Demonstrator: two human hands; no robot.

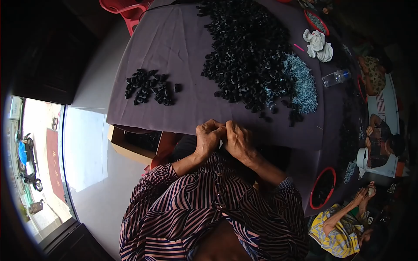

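Together, left hand [208, 138] and right hand [237, 140] meet, fingers curled, contents unclear; two black-part piles [244, 52].

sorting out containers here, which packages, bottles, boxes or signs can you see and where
Plastic bottle: lying on its side at the table's right edge, clear.
Cardboard box: below the table's near-left edge, open, brown.
Red sign: far left, outside the glass, tall rectangle.
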